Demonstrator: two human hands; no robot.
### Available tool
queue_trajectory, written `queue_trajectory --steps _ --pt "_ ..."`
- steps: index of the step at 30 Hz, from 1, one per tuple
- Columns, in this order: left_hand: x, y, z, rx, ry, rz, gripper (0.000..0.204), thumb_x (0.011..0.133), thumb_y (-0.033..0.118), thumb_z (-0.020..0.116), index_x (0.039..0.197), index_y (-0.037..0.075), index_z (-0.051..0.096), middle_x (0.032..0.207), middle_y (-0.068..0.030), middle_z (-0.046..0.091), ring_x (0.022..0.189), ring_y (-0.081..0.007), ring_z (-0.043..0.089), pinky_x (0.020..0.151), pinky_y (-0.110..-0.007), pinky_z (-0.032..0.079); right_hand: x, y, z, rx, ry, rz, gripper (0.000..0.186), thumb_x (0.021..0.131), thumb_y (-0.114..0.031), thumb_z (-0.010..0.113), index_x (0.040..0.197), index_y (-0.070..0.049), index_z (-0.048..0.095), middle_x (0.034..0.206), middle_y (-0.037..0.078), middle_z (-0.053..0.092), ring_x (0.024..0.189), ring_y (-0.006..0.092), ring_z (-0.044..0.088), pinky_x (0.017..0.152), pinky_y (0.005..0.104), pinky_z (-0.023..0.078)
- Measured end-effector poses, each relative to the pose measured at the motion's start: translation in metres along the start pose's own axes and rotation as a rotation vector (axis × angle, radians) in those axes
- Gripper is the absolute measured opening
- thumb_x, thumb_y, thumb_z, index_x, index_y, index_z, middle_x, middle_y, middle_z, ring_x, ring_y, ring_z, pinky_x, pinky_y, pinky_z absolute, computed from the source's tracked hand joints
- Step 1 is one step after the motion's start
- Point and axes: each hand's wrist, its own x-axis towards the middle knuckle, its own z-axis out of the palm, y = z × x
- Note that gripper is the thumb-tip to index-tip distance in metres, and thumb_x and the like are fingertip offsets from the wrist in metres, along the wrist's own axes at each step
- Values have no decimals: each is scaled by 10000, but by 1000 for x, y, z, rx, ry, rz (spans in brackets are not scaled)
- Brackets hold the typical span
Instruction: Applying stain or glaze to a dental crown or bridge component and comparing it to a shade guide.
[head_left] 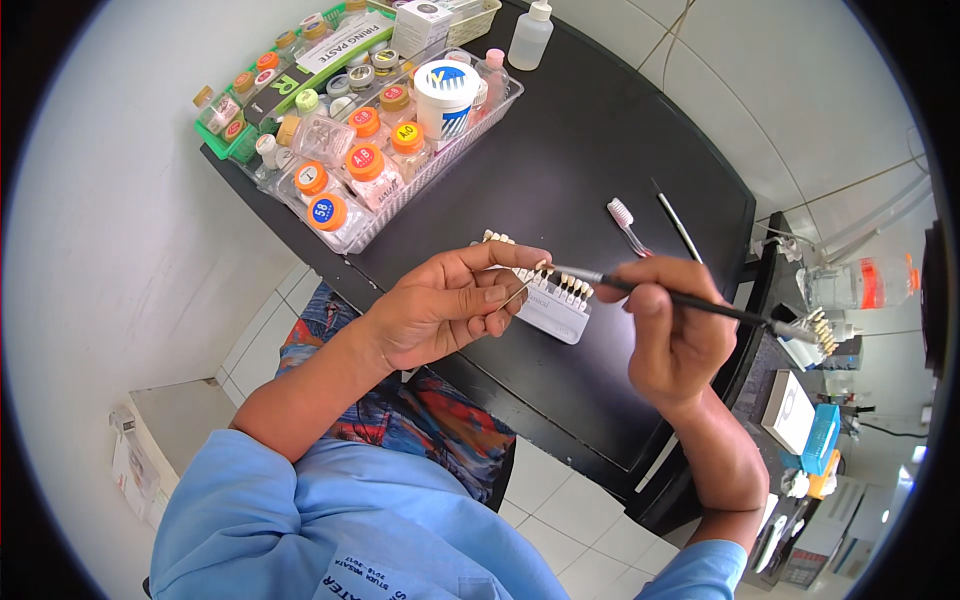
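Between the thumb and fingers of my left hand (440, 308) is a thin metal pin (519, 292). A small tooth-coloured piece (542, 266) shows at its upper end, near my extended index finger. My right hand (682, 330) grips a slim brush (580, 273) with a dark handle, its tip pointing left at the small piece. Whether the tip touches it I cannot tell. Below both hands a tooth shade guide (552, 315) lies on the black table, with several tooth samples along its top edge; my left fingers hide part of it.
A clear plastic tray (432, 165) of orange-lidded jars stands on the far left of the black table (560, 150). Behind it is a squeeze bottle (531, 36). A toothbrush (625, 222) and another thin tool (678, 222) lie far right. A side counter holds a blue box (820, 440).
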Motion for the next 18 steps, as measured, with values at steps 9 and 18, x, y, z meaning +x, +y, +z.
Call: queue_trajectory --steps 9,18 --pt "0 2 11 26 108 -34 621 1055 76 702 1593 -58 421 1054 -53 585 887 -91 636 778 -186 569 2 -1 2 -87 -69 -14 57 1002 -17 718 1026 35 719 817 136 771 703 199 765 640 302 575" --pt "1 2 12 57 103 -38 624 1044 95 725 1580 -50 441 1034 -51 580 863 -86 622 760 -183 558 2 0 5 -41 45 108 83 977 -38 764 1014 25 724 827 129 771 642 212 733 587 309 548"
